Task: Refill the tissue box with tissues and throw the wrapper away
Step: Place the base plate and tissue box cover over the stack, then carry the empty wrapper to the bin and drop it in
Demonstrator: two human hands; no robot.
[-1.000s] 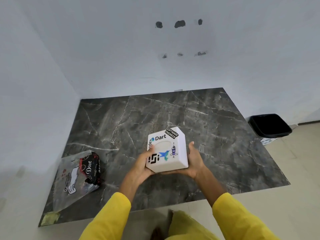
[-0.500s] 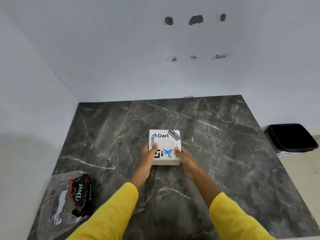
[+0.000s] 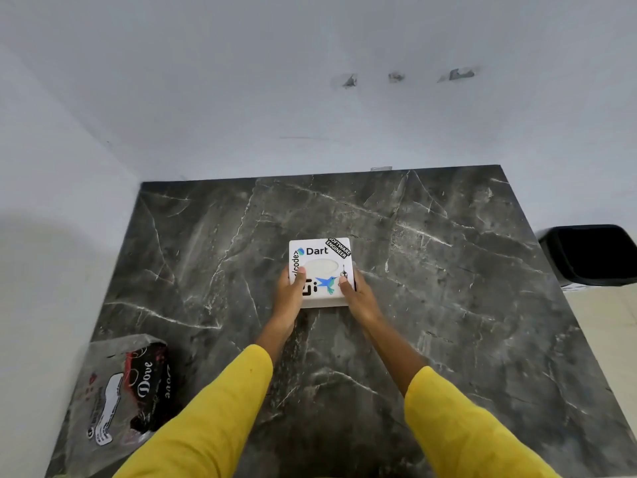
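A white square tissue box (image 3: 322, 257) with stickers and an oval top opening rests flat on the dark marble table (image 3: 448, 270), near its middle. White tissue shows inside the opening. My left hand (image 3: 291, 293) grips the box's left side with the thumb on top. My right hand (image 3: 356, 294) grips its right side the same way. A crumpled clear plastic wrapper (image 3: 120, 391) with black and red "Dove" print lies at the table's near left corner, apart from both hands.
A black waste bin (image 3: 593, 255) stands on the floor beyond the table's right edge. White walls close in the table at the back and on the left. My yellow sleeves cover the near part of the table.
The box was held tilted above the table's near edge; it has moved forward and now lies flat on the table. Both hands stay on its sides.
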